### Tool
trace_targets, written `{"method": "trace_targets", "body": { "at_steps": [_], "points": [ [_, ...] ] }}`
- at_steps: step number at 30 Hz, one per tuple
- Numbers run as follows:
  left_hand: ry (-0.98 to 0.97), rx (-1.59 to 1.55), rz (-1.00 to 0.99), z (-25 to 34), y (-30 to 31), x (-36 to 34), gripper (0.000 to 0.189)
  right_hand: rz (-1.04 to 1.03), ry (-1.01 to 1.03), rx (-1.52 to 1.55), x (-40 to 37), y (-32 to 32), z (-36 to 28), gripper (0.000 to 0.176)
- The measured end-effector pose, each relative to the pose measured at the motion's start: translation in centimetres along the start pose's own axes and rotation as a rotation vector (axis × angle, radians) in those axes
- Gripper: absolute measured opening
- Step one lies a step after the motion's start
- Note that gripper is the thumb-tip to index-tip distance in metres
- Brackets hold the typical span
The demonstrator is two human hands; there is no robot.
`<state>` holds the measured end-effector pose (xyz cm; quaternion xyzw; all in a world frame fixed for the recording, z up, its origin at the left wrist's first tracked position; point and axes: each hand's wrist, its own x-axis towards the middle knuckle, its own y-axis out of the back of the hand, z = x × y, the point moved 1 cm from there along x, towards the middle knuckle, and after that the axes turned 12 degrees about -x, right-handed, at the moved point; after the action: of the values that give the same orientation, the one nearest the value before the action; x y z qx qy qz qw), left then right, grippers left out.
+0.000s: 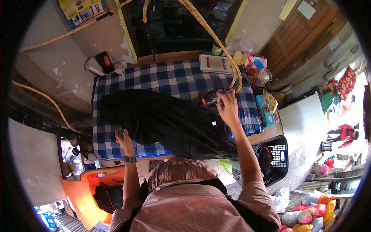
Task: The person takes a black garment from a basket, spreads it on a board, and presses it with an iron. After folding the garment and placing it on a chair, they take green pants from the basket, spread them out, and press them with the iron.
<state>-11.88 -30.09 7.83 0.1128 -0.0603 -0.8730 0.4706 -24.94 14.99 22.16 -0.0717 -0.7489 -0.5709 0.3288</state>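
Observation:
A black garment (170,123) lies spread and rumpled across a blue-and-white checked cloth (174,77) that covers the table. My right hand (228,105) is closed on the handle of a dark clothes iron (208,99), at the garment's far right edge. A yellow patterned cord (208,29) comes down from above to the iron. At the near left, my left hand (124,141) rests by the garment's edge over the checked cloth, fingers apart and holding nothing.
A white tray-like case (215,63) lies at the back of the table. Beyond the right end are a blue box (266,112) and plastic containers (264,75). A black laundry basket (280,156) stands low right; an orange chair (79,189) holds dark cloth at left.

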Motion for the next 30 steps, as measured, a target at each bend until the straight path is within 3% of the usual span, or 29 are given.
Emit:
{"method": "trace_targets", "body": {
  "at_steps": [1, 2, 3, 5, 7, 11, 13, 14, 15, 16, 17, 18, 19, 21, 25, 27, 30],
  "points": [
    [-0.155, -0.015, -0.001, 0.4, -0.3, -0.3, 0.056, 0.002, 0.004, 0.001, -1.0, -0.4, -0.2, 0.036],
    [-0.308, -0.025, -0.005, 0.7, -0.6, -0.8, 0.054, -0.172, 0.049, -0.027, -2.5, -0.8, -0.6, 0.035],
    [-0.307, -0.027, -0.007, 1.1, -1.0, -1.2, 0.054, -0.343, 0.093, -0.057, -3.9, -1.4, -0.8, 0.034],
    [-0.612, 0.192, -0.087, 2.8, -2.2, -2.6, 0.051, -0.317, 0.128, -0.097, -6.4, -3.0, -1.3, 0.034],
    [-0.588, 0.051, -0.151, 5.4, -4.2, -5.1, 0.049, -0.377, 0.07, -0.08, -7.3, -3.6, -2.1, 0.03],
    [-0.892, 0.203, -0.528, 7.2, -7.8, -7.4, 0.041, -0.283, -0.016, 0.019, -7.5, -5.2, -2.5, 0.017],
    [-0.866, 0.114, -0.734, 8.6, -9.7, -9.1, 0.038, -0.108, -0.027, 0.254, -6.1, -4.6, -3.6, 0.014],
    [-0.866, 0.073, -0.826, 9.4, -10.6, -10.0, 0.039, -0.124, -0.09, 0.444, -5.6, -4.0, -4.2, 0.013],
    [-0.865, 0.03, -0.919, 10.8, -11.4, -11.0, 0.04, -0.122, -0.091, 0.442, -4.7, -2.4, -5.1, 0.013],
    [-0.866, 0.029, -0.922, 12.5, -11.8, -12.1, 0.04, -0.284, -0.226, 0.623, -3.7, -0.7, -6.0, 0.014],
    [-0.985, 0.082, -0.939, 14.5, -12.0, -13.2, 0.039, -0.446, -0.364, 0.802, -3.0, 0.6, -6.7, 0.016],
    [-1.107, 0.134, -0.953, 16.0, -12.1, -13.7, 0.038, -0.479, -0.368, 0.798, -2.4, 1.3, -7.1, 0.021],
    [-1.11, 0.13, -0.957, 16.8, -12.2, -13.5, 0.038, -0.475, -0.371, 0.794, -2.1, 2.1, -7.5, 0.021],
    [-0.397, -0.103, -1.512, 18.0, -12.6, -13.2, 0.034, -0.455, -0.473, 0.856, -1.3, 3.5, -8.3, 0.023],
    [-0.241, -0.133, -1.52, 20.8, -11.0, -13.4, 0.023, -0.33, -0.51, 0.945, -0.8, 5.7, -10.5, 0.026],
    [-0.259, -0.198, -1.519, 21.7, -9.8, -14.1, 0.021, -0.328, -0.546, 0.972, -0.3, 6.8, -11.7, 0.025],
    [-0.339, -0.205, -1.529, 21.4, -9.1, -13.9, 0.018, -0.488, -0.618, 0.955, -0.1, 7.9, -12.3, 0.038]
  ]
}}
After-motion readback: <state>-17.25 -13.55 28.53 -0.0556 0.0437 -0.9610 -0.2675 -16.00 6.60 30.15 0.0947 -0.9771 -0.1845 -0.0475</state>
